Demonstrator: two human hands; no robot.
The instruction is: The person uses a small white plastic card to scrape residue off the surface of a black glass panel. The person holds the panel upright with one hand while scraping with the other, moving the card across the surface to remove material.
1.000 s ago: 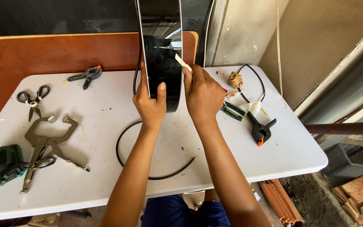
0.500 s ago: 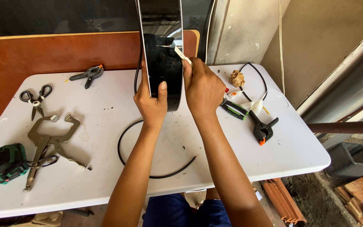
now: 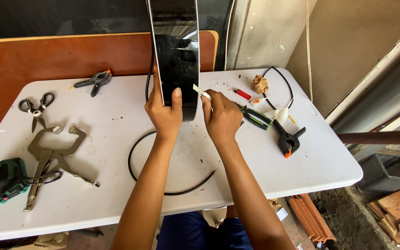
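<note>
My left hand (image 3: 164, 110) grips the upright black panel (image 3: 176, 55) while my right hand (image 3: 221, 118) pinches a small white blade (image 3: 201, 91) against its edge.

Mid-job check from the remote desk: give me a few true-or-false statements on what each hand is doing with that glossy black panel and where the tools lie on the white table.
1. The left hand grips the edge of the glossy black panel, which stands upright. True.
2. The right hand is empty. False: it holds a small white blade-like tool against the panel's right edge.
3. The scissors lie on the right end of the white table. False: they lie at the left end.
4. A black cord curves over the table beneath the forearms. True.
5. The green power drill stands beside the panel. False: it lies at the table's left edge, next to the locking clamp.
</note>
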